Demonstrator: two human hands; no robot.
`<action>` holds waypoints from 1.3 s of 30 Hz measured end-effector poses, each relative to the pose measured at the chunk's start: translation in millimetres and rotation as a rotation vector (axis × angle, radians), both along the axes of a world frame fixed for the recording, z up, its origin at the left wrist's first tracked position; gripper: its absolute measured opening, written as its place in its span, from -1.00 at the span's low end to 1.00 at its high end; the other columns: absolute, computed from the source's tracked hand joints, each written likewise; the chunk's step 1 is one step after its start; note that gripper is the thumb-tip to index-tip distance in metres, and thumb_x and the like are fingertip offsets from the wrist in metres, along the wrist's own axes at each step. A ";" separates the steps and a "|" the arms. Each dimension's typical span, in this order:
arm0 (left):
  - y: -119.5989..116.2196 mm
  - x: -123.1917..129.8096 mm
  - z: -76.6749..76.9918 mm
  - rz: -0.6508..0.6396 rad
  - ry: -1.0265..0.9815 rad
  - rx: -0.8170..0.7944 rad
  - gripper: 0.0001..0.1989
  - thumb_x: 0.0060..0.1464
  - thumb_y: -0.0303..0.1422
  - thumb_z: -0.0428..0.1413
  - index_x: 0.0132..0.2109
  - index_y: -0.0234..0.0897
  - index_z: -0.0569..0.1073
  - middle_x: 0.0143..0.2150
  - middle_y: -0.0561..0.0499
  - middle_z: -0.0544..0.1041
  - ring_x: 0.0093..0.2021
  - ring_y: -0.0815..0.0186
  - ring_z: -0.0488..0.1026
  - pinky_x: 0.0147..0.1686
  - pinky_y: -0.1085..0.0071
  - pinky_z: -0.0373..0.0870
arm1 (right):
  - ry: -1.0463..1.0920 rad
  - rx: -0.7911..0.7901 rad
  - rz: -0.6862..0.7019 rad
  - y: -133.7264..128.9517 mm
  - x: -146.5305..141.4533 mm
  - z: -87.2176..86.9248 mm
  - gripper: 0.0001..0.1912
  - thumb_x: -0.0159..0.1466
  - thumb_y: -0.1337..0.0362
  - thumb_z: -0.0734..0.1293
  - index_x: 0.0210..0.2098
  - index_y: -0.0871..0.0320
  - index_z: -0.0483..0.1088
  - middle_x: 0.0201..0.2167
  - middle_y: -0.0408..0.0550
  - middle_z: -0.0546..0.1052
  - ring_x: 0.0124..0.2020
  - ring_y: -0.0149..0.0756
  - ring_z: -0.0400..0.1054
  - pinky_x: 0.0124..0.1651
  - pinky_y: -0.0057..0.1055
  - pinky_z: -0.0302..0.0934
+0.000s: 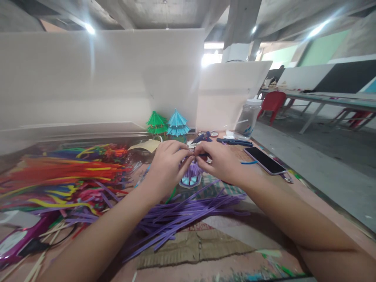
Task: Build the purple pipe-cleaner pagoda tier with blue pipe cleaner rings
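My left hand (168, 166) and my right hand (219, 159) meet over a small purple and light-blue model (190, 180) with a tiered, pleated look. Both hands are closed, thumbs and fingertips pinched together right at the model's top. Whatever sits between the fingertips is too small and covered to make out. Purple pipe cleaners (188, 215) lie in a loose pile below the hands, near my left forearm. Just beyond the fingers rests a dark blue glue gun (202, 137). A green pagoda-like model (157, 122) and a light-blue one (178, 122) stand behind.
Many coloured pipe cleaners (67, 168) cover the table's left side, with a magenta device (22, 241) and thin sticks (41, 254) in front. At right are a phone (266, 160) and a clear bottle (248, 119). Cardboard (188, 248) lies nearest me; a white partition (102, 78) closes the back.
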State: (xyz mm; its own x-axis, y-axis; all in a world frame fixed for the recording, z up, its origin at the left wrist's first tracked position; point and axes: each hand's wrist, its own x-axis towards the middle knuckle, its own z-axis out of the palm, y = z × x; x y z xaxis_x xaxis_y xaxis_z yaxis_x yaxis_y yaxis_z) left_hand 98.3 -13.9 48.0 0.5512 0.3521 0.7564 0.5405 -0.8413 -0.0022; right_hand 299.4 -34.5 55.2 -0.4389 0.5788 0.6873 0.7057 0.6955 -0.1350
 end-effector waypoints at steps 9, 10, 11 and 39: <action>-6.2 2.0 1.8 -0.035 -0.086 -0.006 -0.87 0.29 -0.36 0.11 -0.15 -0.27 0.55 -0.14 -0.06 0.59 -0.07 0.20 0.45 0.00 0.17 0.36 | 0.027 0.086 -0.045 -6.8 0.9 6.1 -0.92 0.33 0.30 0.28 -0.26 0.14 0.40 -0.39 -0.06 0.54 -0.39 -0.31 0.36 -0.29 -0.39 0.15; -7.9 2.1 2.8 -0.036 -0.090 -0.007 -0.86 0.29 -0.36 0.11 -0.13 -0.26 0.57 -0.14 -0.07 0.59 -0.07 0.20 0.45 0.00 0.17 0.37 | 0.039 0.095 -0.044 -7.2 0.8 6.5 -0.92 0.33 0.30 0.27 -0.27 0.15 0.40 -0.39 -0.06 0.54 -0.39 -0.32 0.36 -0.30 -0.40 0.15; -10.0 2.6 3.3 -0.035 -0.091 -0.010 -0.84 0.29 -0.36 0.10 -0.12 -0.26 0.58 -0.13 -0.07 0.59 -0.07 0.19 0.45 -0.01 0.16 0.37 | 0.048 0.099 -0.046 -7.5 0.8 6.8 -0.92 0.34 0.30 0.27 -0.28 0.14 0.40 -0.40 -0.07 0.54 -0.40 -0.32 0.35 -0.30 -0.40 0.15; 12.4 -28.7 36.8 -0.063 -0.751 -0.703 -0.84 0.09 -0.28 0.18 -0.35 -0.29 0.50 -0.54 0.11 0.47 -0.54 0.44 0.38 -0.53 0.54 0.30 | -0.309 -0.562 -0.425 25.1 111.4 -0.2 -0.71 0.24 0.19 0.33 -0.07 0.14 0.45 -0.24 0.02 0.58 -0.29 -0.17 0.46 -0.27 -0.35 0.22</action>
State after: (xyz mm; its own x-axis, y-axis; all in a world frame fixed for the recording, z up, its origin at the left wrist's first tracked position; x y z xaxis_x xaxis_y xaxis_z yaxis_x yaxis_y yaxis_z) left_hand 69.5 -1.5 84.8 0.0544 0.8349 0.5477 0.1547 -0.5490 0.8214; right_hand 410.7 -9.4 55.0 -0.2254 0.9666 0.1218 0.9601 0.2416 -0.1411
